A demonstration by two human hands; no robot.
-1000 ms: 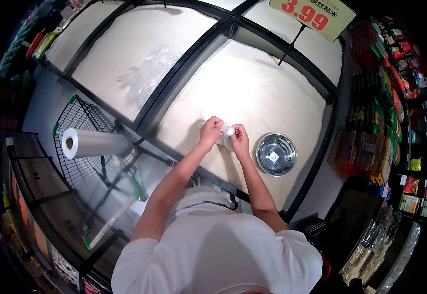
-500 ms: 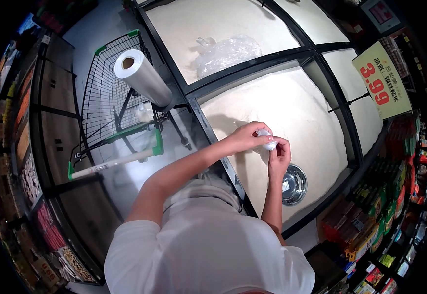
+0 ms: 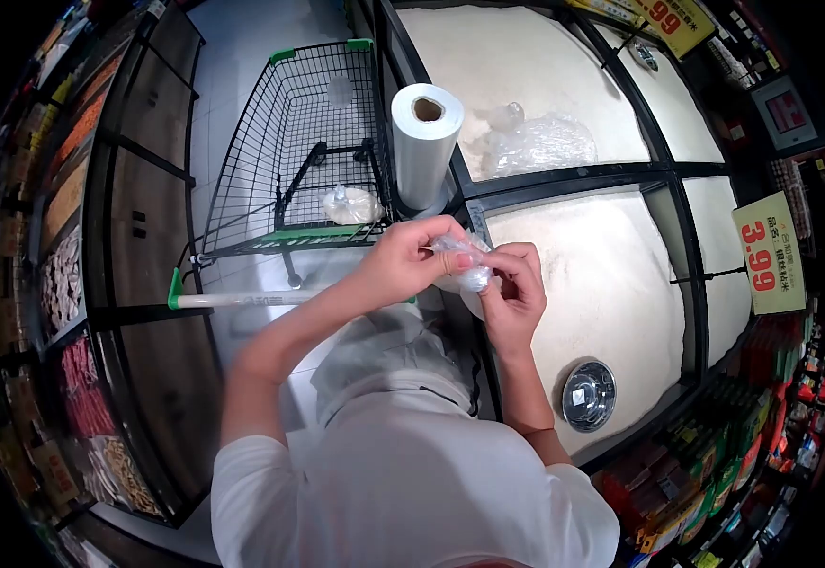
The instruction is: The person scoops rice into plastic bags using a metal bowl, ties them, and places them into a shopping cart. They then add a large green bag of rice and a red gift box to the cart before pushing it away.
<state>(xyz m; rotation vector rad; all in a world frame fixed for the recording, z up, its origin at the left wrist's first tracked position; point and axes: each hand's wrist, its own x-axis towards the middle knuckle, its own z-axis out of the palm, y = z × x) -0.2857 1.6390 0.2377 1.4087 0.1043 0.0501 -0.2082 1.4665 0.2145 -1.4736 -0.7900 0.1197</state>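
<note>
A clear plastic bag (image 3: 470, 275) is gathered between my two hands above the near left edge of the rice bin (image 3: 578, 284). My left hand (image 3: 419, 256) pinches the bunched plastic from the left, thumb on top. From the other side my right hand (image 3: 515, 289) grips the same plastic between thumb and fingers. The lower part of the bag is mostly hidden by my hands and forearms. A shiny metal bowl (image 3: 589, 396) rests on the white grain to the right of my right arm.
Left of the bins stands a shopping cart (image 3: 289, 123) holding a tied bag of white grain (image 3: 352, 205). A roll of plastic bags (image 3: 425, 156) stands upright beside it. Another large clear bag (image 3: 543, 144) lies in the far bin. A price sign (image 3: 771, 251) rises at right.
My view has turned left, so the cart and bins sit further right. Both hands, still on the bag, have shifted from over the grain toward the bin's left edge.
</note>
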